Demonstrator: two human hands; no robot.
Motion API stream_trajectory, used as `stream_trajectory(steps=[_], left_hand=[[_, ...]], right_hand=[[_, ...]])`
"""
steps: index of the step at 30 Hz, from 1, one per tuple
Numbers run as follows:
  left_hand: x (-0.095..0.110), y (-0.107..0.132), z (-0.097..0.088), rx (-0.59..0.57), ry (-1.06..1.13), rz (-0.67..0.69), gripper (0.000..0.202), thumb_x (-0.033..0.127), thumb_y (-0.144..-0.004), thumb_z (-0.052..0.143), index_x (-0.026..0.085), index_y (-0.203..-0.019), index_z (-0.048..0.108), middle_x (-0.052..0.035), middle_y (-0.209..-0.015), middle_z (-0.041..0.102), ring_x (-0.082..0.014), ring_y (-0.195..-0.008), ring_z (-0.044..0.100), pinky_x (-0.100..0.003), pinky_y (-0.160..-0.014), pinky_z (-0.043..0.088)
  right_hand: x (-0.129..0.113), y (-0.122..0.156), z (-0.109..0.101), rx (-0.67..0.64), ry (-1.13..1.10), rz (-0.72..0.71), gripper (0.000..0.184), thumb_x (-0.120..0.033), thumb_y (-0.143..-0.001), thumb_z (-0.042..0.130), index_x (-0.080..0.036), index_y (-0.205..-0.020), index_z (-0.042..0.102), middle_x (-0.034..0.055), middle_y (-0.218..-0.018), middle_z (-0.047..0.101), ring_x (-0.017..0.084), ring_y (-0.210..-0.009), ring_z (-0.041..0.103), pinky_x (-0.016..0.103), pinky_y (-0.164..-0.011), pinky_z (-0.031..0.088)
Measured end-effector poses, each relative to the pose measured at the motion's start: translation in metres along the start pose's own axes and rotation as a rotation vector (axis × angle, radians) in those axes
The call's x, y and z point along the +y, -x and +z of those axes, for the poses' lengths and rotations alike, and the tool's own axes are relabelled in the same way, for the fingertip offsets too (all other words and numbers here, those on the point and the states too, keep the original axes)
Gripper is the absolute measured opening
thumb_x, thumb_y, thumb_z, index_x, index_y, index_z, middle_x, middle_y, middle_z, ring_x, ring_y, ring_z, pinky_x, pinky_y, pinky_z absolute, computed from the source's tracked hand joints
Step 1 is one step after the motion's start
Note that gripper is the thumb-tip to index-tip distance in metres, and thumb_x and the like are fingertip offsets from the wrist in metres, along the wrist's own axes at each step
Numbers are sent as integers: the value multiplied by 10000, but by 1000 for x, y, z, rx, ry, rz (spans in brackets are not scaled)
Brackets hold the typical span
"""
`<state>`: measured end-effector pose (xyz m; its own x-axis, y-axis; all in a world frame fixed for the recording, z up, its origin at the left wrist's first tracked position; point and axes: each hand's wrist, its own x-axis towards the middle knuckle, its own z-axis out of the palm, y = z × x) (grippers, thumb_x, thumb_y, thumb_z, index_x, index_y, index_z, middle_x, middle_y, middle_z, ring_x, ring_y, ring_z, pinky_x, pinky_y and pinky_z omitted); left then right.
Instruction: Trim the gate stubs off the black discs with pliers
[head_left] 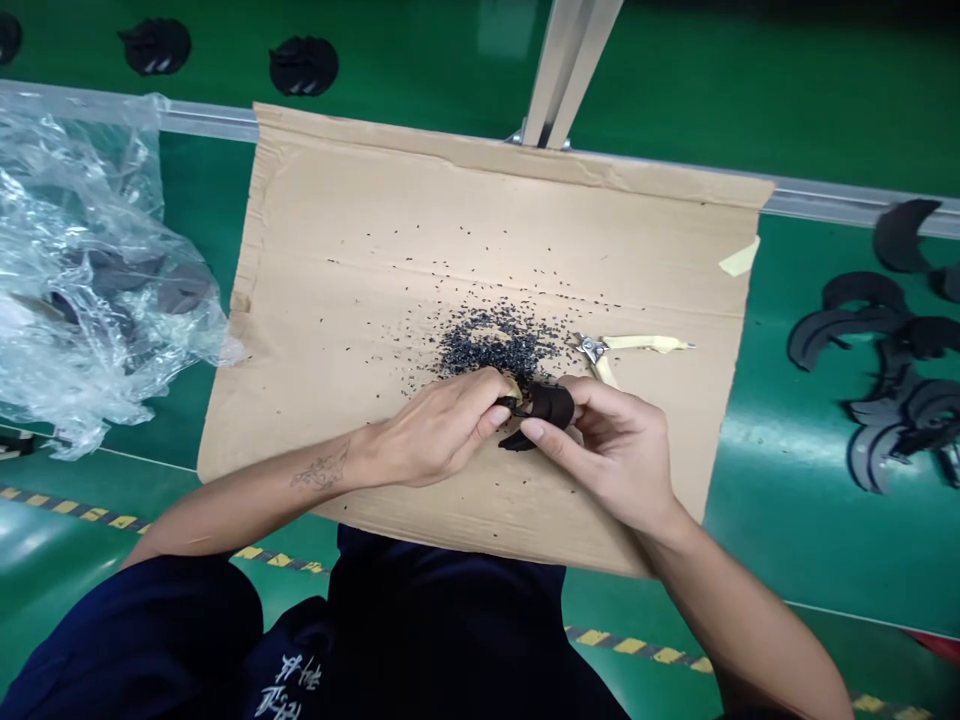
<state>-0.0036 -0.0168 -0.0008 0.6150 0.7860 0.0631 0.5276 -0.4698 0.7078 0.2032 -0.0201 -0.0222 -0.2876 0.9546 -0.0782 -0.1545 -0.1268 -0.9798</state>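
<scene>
My right hand (611, 435) grips a black curved plastic part (551, 405) between thumb and fingers, above the lower middle of the cardboard sheet (337, 330). Close against that part, my left hand (450, 425) is closed in a pinch. A small dark piece and a bit of yellowish material show at its fingertips; what exactly it holds is hidden. Just beyond both hands lies a heap of tiny black plastic bits (495, 340), with more scattered around it. Cutting pliers with pale yellow handles (641, 343) lie on the cardboard, past my right hand.
Clear plastic bags (97, 290) with dark parts inside lie at the left. Several black curved parts (870, 315) are piled on the green table (780, 510) at the right. Round black parts (304, 66) sit beyond the metal rail (202, 120). A metal post (570, 70) rises behind the cardboard.
</scene>
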Motion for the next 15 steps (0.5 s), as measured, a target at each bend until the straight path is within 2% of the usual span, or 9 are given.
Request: stream_trajectory(steps=[5, 10, 15], left_hand=[[3, 0, 0, -23, 13, 10, 180, 281, -1087, 328, 205, -1012, 473, -55, -946, 638, -172, -764, 582, -296, -688, 452], [2, 0, 0, -1, -23, 70, 289, 405, -1112, 303, 201, -999, 475, -47, -888, 624, -168, -727, 557, -298, -648, 424], [-3, 0, 3, 68, -272, 169, 389, 449, -1120, 248, 200, -988, 516, -46, -825, 600, -187, -699, 506, -335, -632, 369]], right_hand=[[-2, 0, 0, -8, 59, -42, 307, -376, -862, 812, -199, -694, 625, -20, -625, 561, 109, -591, 487, 245, -530, 417], [-6, 1, 1, -41, -40, 19, 325, -400, -826, 852, -190, -718, 627, -44, -610, 508, 82, -555, 448, 207, -493, 410], [-7, 2, 1, -117, -226, 136, 391, -439, -803, 872, -191, -704, 586, -58, -622, 474, 72, -539, 459, 203, -490, 480]])
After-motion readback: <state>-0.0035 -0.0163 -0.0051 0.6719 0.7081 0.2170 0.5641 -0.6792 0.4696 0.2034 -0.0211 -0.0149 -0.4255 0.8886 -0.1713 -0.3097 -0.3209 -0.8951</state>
